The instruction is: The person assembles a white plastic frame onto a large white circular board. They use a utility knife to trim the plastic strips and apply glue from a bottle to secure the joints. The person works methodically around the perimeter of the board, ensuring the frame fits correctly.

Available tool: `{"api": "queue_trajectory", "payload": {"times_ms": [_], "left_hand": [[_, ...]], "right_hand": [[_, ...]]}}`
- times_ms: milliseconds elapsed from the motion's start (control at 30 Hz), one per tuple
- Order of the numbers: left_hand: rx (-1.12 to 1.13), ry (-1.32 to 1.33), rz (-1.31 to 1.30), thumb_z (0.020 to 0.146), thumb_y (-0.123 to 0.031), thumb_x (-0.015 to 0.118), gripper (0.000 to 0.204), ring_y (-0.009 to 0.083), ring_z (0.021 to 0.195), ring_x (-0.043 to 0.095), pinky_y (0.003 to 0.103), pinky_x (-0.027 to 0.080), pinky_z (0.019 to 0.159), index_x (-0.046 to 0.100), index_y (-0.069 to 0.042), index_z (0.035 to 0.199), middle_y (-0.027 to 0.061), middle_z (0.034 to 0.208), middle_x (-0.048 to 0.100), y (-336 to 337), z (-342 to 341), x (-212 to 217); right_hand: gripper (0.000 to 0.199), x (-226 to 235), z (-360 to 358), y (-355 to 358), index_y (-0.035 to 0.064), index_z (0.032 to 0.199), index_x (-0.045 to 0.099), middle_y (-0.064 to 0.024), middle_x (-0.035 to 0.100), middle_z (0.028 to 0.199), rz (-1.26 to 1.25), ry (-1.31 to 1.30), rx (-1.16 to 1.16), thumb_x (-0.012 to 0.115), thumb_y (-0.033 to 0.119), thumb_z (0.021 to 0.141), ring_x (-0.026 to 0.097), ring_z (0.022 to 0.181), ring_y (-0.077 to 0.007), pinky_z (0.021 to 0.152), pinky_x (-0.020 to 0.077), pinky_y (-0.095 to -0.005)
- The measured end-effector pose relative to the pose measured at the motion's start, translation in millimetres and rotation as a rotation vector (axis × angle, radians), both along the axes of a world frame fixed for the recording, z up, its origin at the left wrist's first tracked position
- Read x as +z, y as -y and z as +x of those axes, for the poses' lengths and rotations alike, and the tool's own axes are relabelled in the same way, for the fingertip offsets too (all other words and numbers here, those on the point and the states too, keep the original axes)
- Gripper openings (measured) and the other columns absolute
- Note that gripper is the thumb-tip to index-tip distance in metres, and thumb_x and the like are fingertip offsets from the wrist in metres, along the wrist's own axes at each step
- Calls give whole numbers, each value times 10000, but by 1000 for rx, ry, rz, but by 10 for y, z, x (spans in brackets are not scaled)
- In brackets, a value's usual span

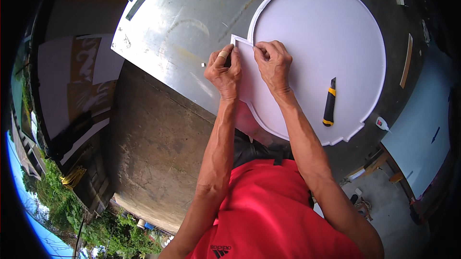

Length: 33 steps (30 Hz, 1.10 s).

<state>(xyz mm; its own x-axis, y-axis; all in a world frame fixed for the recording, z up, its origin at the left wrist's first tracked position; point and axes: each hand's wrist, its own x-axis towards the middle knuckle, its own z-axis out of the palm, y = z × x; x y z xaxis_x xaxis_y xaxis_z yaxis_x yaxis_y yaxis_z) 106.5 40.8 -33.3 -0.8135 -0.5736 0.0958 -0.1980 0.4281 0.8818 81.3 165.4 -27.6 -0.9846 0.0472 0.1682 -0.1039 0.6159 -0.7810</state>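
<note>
Red shirt (pixel 269 206) fabric lies nearest; beyond it, a round white panel (pixel 317 33) rests on the metal table (pixel 192 2); the left hand (pixel 224 71) and right hand (pixel 273 62) pinch its raised white edging (pixel 242 40) at an angular corner; a black-and-yellow cutter (pixel 330 103) lies on the panel, right of both hands.

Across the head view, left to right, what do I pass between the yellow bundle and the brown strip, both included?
Yellow bundle → left hand → right hand → black-and-yellow utility knife → small white bottle → brown strip.
</note>
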Motion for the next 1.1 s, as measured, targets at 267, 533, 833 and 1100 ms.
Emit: {"api": "queue_trajectory", "payload": {"times_ms": [267,533,833,1100], "left_hand": [[-5,-17,-19,869,-109,835,138,136,734,676,296,542,695,840,-60,998,56,829,738,14,-4,-35],[-4,-10,-3,866,-88,832,123,143,699,657,288,526,644,834,-76,988,59,823,727,17,5,-47],[-28,57,29,919,-86,814,162,80,770,652,252,521,681,824,-21,1067,30,878,728,20,26,8],[-16,123,38,939,-83,799,154,53,739,607,231,493,645,823,-25,1079,11,868,693,-13,30,100]], "right_hand": [[81,-57,-25,14,32,877,705,-115,651,821,-9,-49,9,755,-15,834,640,803,-333,709,526,-455],[100,-26,-35,52,36,849,665,-110,622,797,15,-110,12,736,-33,833,610,779,-331,687,503,-454],[122,-3,-27,66,45,830,647,-91,600,791,11,-121,-18,738,-35,828,590,760,-300,671,499,-432],[163,41,-12,33,41,911,699,-79,656,824,25,-49,-8,760,-70,808,630,758,-292,673,517,-410]]}}
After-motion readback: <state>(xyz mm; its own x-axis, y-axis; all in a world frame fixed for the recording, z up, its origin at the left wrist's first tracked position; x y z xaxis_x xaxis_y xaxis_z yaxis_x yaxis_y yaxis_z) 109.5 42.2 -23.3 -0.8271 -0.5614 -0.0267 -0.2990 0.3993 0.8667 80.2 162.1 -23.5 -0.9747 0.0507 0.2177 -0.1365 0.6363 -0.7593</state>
